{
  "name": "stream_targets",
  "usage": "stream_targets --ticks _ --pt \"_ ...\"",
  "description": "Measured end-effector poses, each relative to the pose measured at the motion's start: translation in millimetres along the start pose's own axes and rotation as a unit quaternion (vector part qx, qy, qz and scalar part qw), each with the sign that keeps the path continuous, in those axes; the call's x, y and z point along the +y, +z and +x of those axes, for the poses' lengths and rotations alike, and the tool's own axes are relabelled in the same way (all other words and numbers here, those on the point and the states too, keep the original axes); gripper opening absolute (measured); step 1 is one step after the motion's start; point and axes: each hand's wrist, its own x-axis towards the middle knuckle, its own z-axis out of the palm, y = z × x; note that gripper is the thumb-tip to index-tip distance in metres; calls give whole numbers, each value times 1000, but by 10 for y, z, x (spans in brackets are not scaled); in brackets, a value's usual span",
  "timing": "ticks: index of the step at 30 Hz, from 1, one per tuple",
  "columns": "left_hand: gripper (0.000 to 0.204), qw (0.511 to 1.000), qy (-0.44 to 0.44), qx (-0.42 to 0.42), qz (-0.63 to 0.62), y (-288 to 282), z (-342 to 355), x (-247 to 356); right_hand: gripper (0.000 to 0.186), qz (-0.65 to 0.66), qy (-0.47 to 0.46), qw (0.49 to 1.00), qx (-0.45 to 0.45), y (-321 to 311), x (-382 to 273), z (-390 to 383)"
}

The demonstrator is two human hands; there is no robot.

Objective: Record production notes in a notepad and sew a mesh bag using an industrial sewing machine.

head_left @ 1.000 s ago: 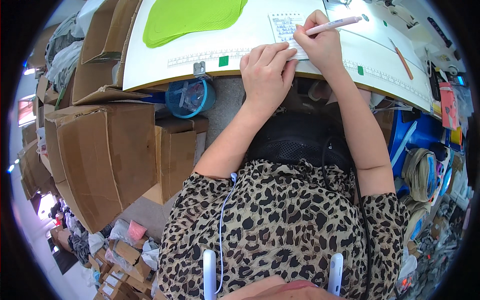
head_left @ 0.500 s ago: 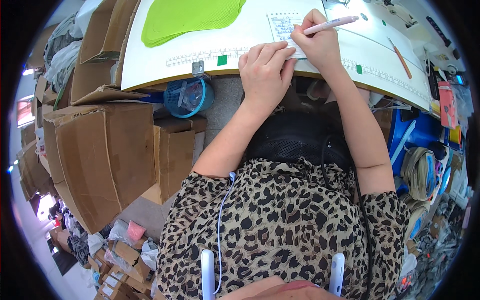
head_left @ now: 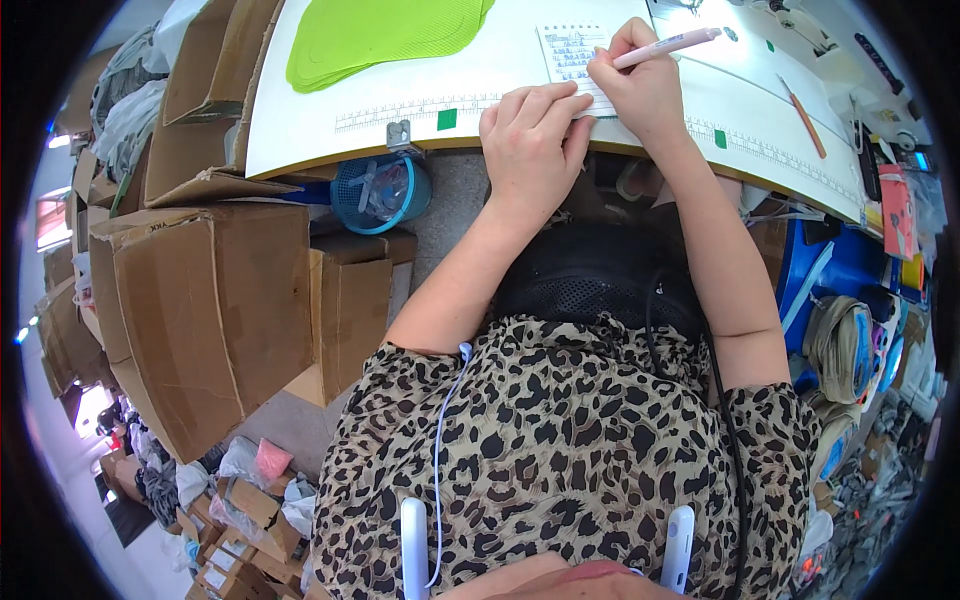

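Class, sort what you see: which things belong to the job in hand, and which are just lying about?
In use:
pen, in the right hand
notepad, at the left hand

Apparently lying about:
green sheets
orange tool
blue basket
cardboard box

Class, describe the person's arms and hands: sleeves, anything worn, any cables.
The left hand and right hand are both bare, with no glove, watch or bracelet showing. The left sleeve and right sleeve are short, ending near the elbows, in tan fabric with black and brown leopard spots. A black cable runs beside the right sleeve.
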Motion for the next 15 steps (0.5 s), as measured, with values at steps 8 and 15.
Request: stream_targets --ticks 8,15 --pt "17 1000 -9 1 -2 -23 0 31 23 86 -28 995 42 -27 -33 3" --pt "18 1000 -12 -1 -14 -19 -4 43 21 201 -53 973 98 -11 -45 26"
